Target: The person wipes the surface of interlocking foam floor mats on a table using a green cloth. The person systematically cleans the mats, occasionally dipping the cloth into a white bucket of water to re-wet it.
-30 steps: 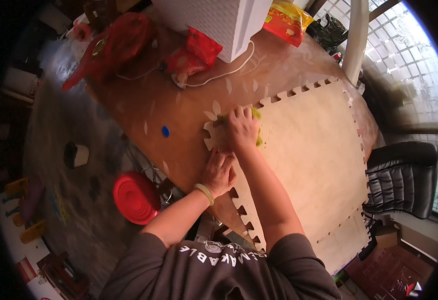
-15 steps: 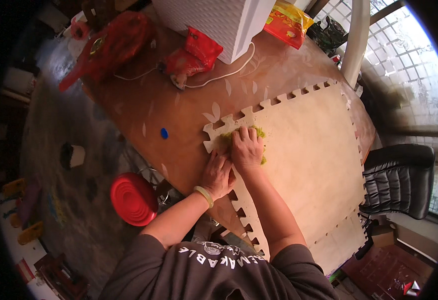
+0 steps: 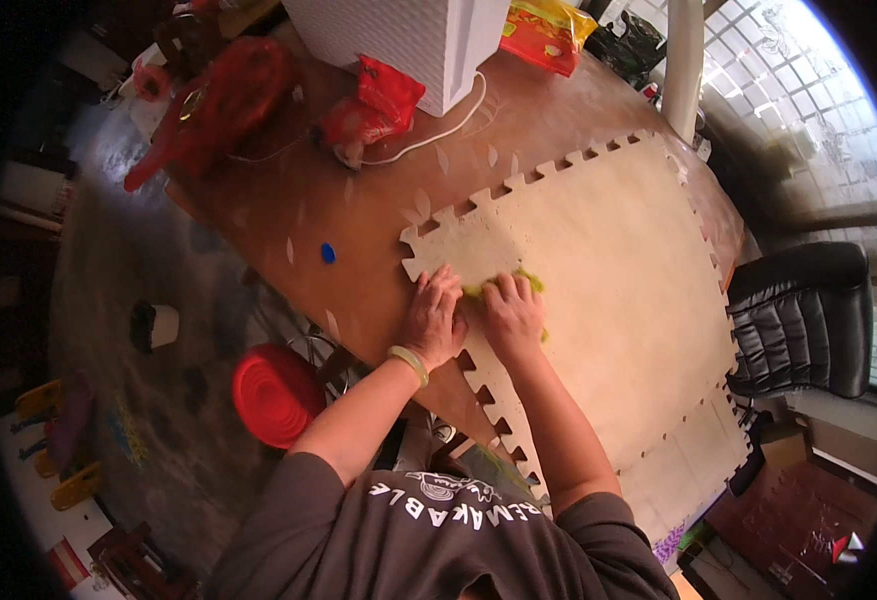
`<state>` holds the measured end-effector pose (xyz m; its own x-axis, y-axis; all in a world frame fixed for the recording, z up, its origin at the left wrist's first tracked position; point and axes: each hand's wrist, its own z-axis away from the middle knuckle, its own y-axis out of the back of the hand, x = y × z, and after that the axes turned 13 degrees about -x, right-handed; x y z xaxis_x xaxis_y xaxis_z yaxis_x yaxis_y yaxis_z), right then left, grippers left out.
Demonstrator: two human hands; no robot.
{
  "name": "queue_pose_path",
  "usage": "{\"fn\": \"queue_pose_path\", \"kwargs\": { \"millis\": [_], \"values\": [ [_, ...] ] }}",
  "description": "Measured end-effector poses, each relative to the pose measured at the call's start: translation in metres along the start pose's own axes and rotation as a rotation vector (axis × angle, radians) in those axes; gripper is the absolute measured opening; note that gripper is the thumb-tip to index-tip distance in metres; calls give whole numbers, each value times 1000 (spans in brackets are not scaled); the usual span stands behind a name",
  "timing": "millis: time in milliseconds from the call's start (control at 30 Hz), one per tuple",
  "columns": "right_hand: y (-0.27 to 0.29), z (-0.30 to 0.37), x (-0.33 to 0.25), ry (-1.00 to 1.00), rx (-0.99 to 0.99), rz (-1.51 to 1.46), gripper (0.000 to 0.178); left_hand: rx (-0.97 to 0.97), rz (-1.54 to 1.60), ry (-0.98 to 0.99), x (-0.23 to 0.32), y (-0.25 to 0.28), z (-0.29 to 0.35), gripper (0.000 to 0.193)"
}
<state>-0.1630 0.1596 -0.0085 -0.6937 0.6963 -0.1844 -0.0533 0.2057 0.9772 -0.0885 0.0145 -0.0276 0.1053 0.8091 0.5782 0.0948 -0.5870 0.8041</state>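
A large cream foam mat [image 3: 609, 270] with jigsaw-toothed edges lies on the brown table. My right hand [image 3: 516, 318] presses a yellow-green scrubbing cloth [image 3: 531, 281] onto it near the far left corner, its fingers curled over the cloth and hiding most of it. Close beside it, my left hand [image 3: 433, 318], with a pale bangle on the wrist, grips the mat's left edge. Its fingertips rest on the toothed border; what lies under the palm is hidden. Small dark specks show on the mat beyond the cloth.
A white textured box [image 3: 399, 50], red plastic bags [image 3: 224, 95] and a red-yellow packet [image 3: 547, 35] stand toward the table's far side. A blue cap [image 3: 328, 253] lies left of the mat. A red stool [image 3: 277, 396] is at lower left, a black chair [image 3: 799, 320] at right.
My right hand has slid the cloth right and slightly nearer to me. My left hand stays at the mat's edge, its fingers shifted a little. The whole view has moved slightly.
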Motion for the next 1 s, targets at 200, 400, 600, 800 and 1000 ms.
{"fn": "queue_pose_path", "kwargs": {
  "millis": [200,400,600,800,1000],
  "values": [
    [34,73,6,-265,-8,-545,40,79,182,15,-10,2,6,26],
    [37,99,-11,-274,14,-378,43,100,-51,126,-13,34,33,39],
    [27,69,-40,-89,57,-191,41,80,-132,168,-14,39,32,75],
    [12,27,-38,-25,39,-103,31,-24,-149,229,-27,34,18,94],
    [-2,-15,-51,-16,14,-27,18,-1,-109,213,-33,30,18,93]
  ]
}}
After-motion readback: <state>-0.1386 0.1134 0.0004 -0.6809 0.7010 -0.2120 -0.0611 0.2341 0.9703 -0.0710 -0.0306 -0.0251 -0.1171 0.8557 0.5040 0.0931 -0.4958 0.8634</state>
